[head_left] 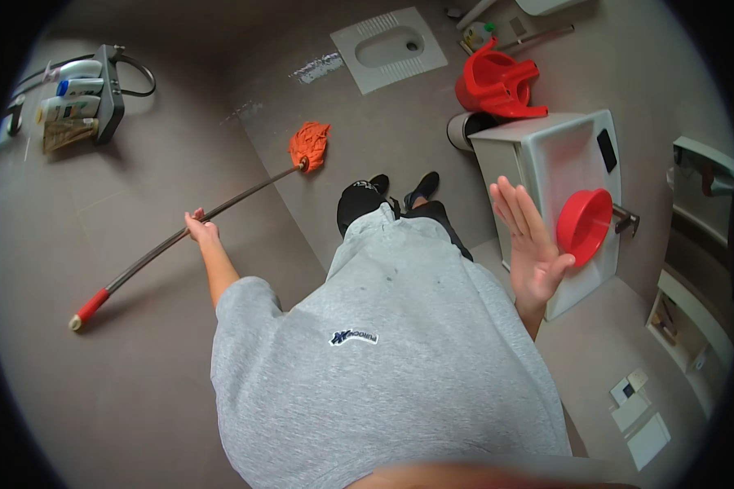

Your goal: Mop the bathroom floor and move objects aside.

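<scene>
My left hand [203,229] is closed around the metal handle of a mop [156,252], which slants across the left side. The mop's orange head [309,145] rests on the floor ahead of my feet, and its red grip end points to the near left. On the right, my right hand [533,248] is raised with the fingers stretched out and the palm showing; nothing is in it. Just behind that hand is a red round basin [585,226], standing in the white sink [554,155]. Whether the fingers touch the basin, I cannot tell.
A white squat toilet [389,50] is set in the floor ahead. Beyond the sink stand a red plastic stool [497,85] and a bin [467,130]. Several bottles fill a wall shelf [111,94] at far left. A faucet [625,220] juts out by the basin.
</scene>
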Available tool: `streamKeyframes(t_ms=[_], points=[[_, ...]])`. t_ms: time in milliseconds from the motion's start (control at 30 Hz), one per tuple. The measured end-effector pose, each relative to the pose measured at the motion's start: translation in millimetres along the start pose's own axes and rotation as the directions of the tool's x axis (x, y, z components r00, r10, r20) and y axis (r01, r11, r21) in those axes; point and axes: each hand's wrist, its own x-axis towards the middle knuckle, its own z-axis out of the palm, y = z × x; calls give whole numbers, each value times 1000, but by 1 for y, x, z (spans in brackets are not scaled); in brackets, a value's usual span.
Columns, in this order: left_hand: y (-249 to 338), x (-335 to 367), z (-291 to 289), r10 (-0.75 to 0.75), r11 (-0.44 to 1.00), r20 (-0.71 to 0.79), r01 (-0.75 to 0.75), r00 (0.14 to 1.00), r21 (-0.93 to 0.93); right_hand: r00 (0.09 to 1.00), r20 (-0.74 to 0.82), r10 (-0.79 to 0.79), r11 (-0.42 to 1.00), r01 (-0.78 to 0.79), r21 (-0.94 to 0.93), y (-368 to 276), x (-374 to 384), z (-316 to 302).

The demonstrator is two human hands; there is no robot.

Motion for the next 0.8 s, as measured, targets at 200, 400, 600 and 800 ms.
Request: streamKeyframes(t_ms=[200, 400, 600, 800], points=[[-31, 17, -18, -196, 967, -140, 215, 971, 138, 992, -72, 101, 994, -103, -28, 17, -12, 25], [-41, -32, 1, -312, 915, -45, 312, 949, 257, 965, -137, 224, 973, -229, -26, 24, -24, 31], [-59, -24, -15, -383, 899, 32, 365, 923, 242, 929, -191, 316, 945, -327, -30, 38, -33, 19], [-77, -28, 5, -353, 879, 36, 318, 935, 357, 858, -318, 403, 912, -403, 68, 74, -54, -16]])
